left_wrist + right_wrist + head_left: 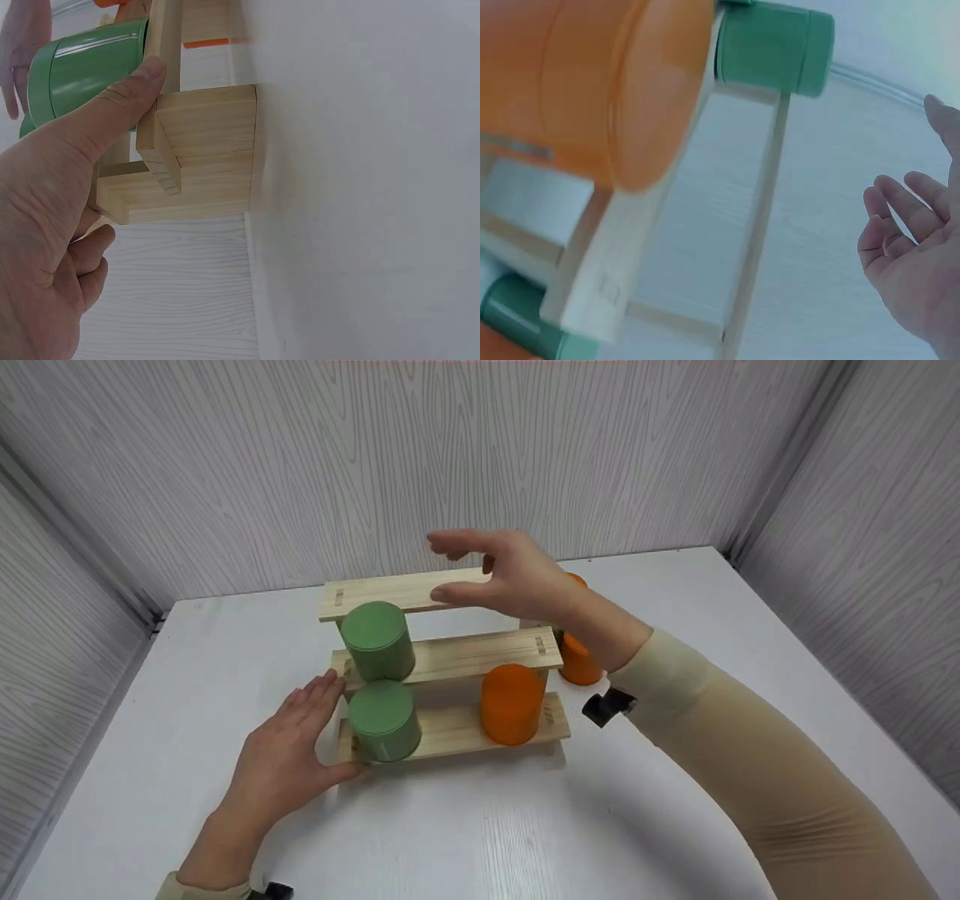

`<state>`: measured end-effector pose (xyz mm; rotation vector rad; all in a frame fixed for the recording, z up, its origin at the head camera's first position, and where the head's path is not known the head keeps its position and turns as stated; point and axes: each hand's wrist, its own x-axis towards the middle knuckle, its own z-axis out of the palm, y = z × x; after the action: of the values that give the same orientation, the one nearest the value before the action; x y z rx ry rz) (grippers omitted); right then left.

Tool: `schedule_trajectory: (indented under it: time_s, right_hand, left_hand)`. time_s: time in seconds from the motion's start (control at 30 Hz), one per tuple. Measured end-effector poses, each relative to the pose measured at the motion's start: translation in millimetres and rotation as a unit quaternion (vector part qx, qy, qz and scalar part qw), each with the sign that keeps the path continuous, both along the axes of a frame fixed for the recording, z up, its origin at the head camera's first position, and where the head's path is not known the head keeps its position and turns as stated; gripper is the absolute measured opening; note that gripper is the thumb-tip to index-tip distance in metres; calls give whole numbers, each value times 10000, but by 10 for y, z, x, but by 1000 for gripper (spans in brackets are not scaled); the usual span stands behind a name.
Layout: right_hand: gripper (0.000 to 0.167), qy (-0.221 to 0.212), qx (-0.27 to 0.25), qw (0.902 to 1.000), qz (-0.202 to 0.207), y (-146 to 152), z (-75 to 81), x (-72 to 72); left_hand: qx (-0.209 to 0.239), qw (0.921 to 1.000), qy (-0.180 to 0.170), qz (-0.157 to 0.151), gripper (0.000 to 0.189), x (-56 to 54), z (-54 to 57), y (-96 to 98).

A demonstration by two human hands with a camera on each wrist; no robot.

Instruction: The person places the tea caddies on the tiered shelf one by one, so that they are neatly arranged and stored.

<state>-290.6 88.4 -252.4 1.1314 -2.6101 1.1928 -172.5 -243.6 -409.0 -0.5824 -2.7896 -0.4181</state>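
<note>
The wooden rack (480,656) stands toward the back edge of your worktop (465,825), between its left and right edges. Your left hand (281,754) reaches from the front left, its grip holding the rack's left end: the thumb lies along the lowest tier's front, the fingertips by the middle tier's end. The rack's long axis runs across the worktop, its right end set slightly farther back; its steps descend toward you.

You have a lower green can (384,720) upright at the lowest tier's left end, an upper green can (377,641) upright at the middle tier's left end, and an orange can (512,705) upright toward the lowest tier's right end. Your right hand (514,574) appears over the top tier, fingers pointing left, thumb spread below them; that grip is released. Beyond the rack's right end, another orange can (580,666) is partly hidden by your right forearm (750,750).
</note>
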Motion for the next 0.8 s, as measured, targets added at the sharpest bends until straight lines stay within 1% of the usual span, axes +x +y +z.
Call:
schedule_trajectory:
  time_s: [0.17,0.27,0.33,0.43,0.53,0.67,0.8]
  right_hand:
    - [62,149,-100,9995,-270,317,76,-47]
    - [60,221,-155,9985,-479,541,70,-89]
    - [59,195,-177,9975,-655,688,52,-113]
    - [59,99,-140,9951,-974,892,9,-132]
    - [58,5,-137,9922,-1239,1075,-42,-146]
    - [58,-36,-73,9897,-1429,1296,-134,-159]
    - [60,-125,58,9878,-1550,1506,-271,-160]
  left_hand:
    - [15,10000,37,25,122,12,-5,-5]
    - [18,10000,8,39,122,27,0,-7]
    - [4,10000,-13,49,122,34,4,-8]
    - [-8,10000,-17,44,121,47,7,-17]
    - [12,10000,62,11,123,46,-3,-28]
    - [43,9998,194,-41,124,42,-14,-38]
    - [41,9999,151,-43,123,40,-2,-27]
